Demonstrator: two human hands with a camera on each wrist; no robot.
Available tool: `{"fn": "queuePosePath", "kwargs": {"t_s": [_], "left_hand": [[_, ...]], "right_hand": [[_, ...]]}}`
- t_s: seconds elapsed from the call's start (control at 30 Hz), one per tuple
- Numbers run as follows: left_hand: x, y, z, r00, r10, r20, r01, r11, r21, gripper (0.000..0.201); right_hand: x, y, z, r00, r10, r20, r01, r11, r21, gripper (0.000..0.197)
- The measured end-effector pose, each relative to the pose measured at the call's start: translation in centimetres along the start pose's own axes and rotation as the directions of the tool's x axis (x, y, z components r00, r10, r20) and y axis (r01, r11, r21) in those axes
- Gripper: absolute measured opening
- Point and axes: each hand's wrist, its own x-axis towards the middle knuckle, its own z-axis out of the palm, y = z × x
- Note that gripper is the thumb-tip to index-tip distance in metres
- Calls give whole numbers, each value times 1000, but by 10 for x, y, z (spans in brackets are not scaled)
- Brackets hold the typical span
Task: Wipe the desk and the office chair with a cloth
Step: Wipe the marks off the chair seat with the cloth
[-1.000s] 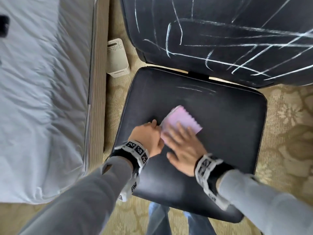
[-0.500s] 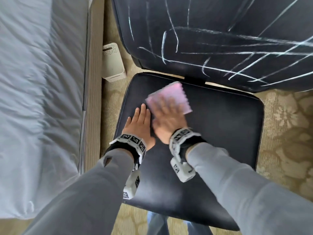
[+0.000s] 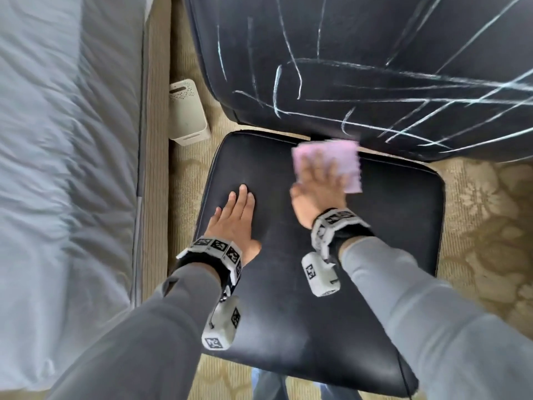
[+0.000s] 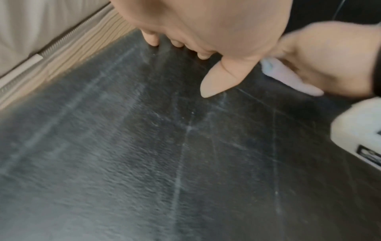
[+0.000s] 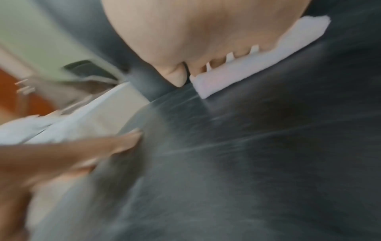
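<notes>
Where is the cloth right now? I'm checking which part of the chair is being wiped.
In the head view, the cloth lies under the right hand at the seat's back edge, just below the backrest.

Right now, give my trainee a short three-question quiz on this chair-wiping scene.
1. True or false: the left hand holds the cloth.
2. Which part of the chair carries the many white streaks: A the seat, B the backrest, C neither?
3. Fill in: the right hand presses the cloth flat near the ____ edge of the seat.

Key: 1 false, it lies flat on the bare seat. 2 B. 3 back, just below the backrest.
</notes>
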Motion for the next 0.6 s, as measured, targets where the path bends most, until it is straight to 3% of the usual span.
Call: {"fn": "queuePosePath", "kwargs": {"t_s": [0.07, 0.17, 0.23, 0.33, 0.43, 0.53, 0.6], "left_hand": [[0, -8, -4, 998, 33, 48, -35, 999, 36, 100], [-3, -14, -5, 996, 59, 72, -62, 997, 41, 102], [-7, -15, -2, 996, 74, 40, -75, 997, 17, 103], [-8, -17, 1, 996, 86, 29, -86, 996, -3, 102], [-7, -15, 4, 996, 83, 13, -83, 996, -9, 103], [-8, -12, 9, 998, 59, -12, -59, 998, -19, 106], [-10, -10, 10, 999, 49, -17, -49, 999, -19, 109]], "right_hand": [[4, -44, 7, 960, -270, 72, 274, 960, -49, 68], [8, -60, 6, 902, -392, 179, 408, 911, -59, 62], [5, -27, 7, 936, -332, 121, 342, 936, -79, 67], [-5, 50, 3, 999, -40, 22, 41, 999, -22, 66], [-12, 85, -5, 978, 205, 33, -207, 976, 72, 63], [-8, 59, -1, 970, 242, 2, -242, 967, 74, 69], [-11, 25, 8, 997, 79, -15, -80, 996, -39, 76]]}}
